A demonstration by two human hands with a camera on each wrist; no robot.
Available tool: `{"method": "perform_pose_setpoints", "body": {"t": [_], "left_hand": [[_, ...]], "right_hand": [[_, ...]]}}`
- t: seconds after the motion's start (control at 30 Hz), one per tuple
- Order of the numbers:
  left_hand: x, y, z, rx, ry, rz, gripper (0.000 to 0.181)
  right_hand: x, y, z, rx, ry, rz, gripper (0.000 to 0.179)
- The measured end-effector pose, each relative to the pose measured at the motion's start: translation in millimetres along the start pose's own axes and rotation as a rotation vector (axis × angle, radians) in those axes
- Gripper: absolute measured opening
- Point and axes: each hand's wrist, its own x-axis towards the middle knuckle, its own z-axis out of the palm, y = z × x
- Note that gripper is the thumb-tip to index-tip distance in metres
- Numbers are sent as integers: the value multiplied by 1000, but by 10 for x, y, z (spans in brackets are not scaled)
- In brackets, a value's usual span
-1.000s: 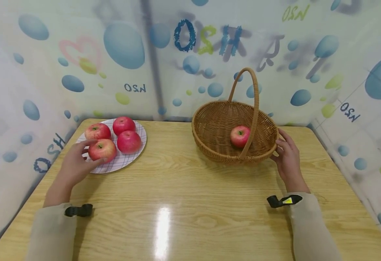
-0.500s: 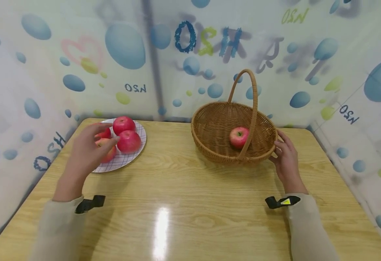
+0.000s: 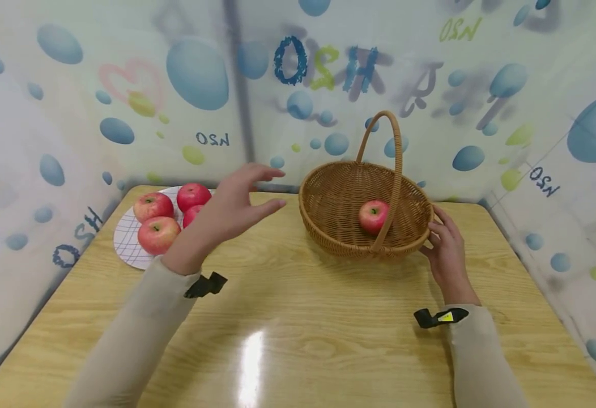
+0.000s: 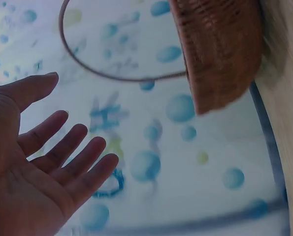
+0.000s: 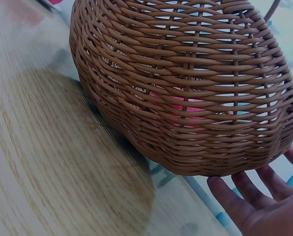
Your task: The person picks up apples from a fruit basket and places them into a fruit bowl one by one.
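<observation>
My left hand [image 3: 229, 207] hangs in the air between the plate and the basket, fingers spread and thumb apart. In the left wrist view the same hand [image 4: 38, 172] shows a bare palm, with the basket [image 4: 220, 59] ahead of it. The wicker basket [image 3: 328, 198] has a tall arched handle [image 3: 397, 153] and one red apple [image 3: 371, 216] inside. My right hand [image 3: 447, 249] grips the basket's right rim. Seen from the right wrist, its fingers [image 5: 257, 194] lie against the weave, and pink from the apple shows through the gaps.
At the left, a white checked plate [image 3: 124, 243] carries several red apples [image 3: 158, 235], partly hidden by my left hand and forearm. Both stand on a wooden table [image 3: 298, 323]. A patterned wall covering [image 3: 262, 124] rises directly behind the table.
My left hand has let go of the apple at the plate's front and swung right, with nothing in it, toward the basket. The apple stays on the plate. My right hand keeps its grip.
</observation>
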Motion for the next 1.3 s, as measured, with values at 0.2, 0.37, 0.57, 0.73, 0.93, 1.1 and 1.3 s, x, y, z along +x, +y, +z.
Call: {"method": "perform_pose_setpoints", "body": {"t": [0.2,0.37,0.57,0.73,0.93,1.1,1.3], "left_hand": [[446,238,305,9,-159,105,51],[757,274,628,-43,-293,129,53],[1048,226,1066,-181,-399,127,53],[1204,155,1338,-376,-501,117,50],[1357,132,1528,-427,-589,96,55],[1477,149,1601,-351,-621,88,59],[1573,163,1679,-317,-673,55,60]], "right_hand": [[-13,6,-49,-4,10,-10,54],[-9,37,-83,12,-1,-17,53],[-17,46,-100,25,3,-19,53],[-13,33,-83,25,12,-16,53],[9,26,-54,15,25,-1,53],[43,23,-37,15,27,-8,52],[57,7,-11,-19,36,-7,52]]}}
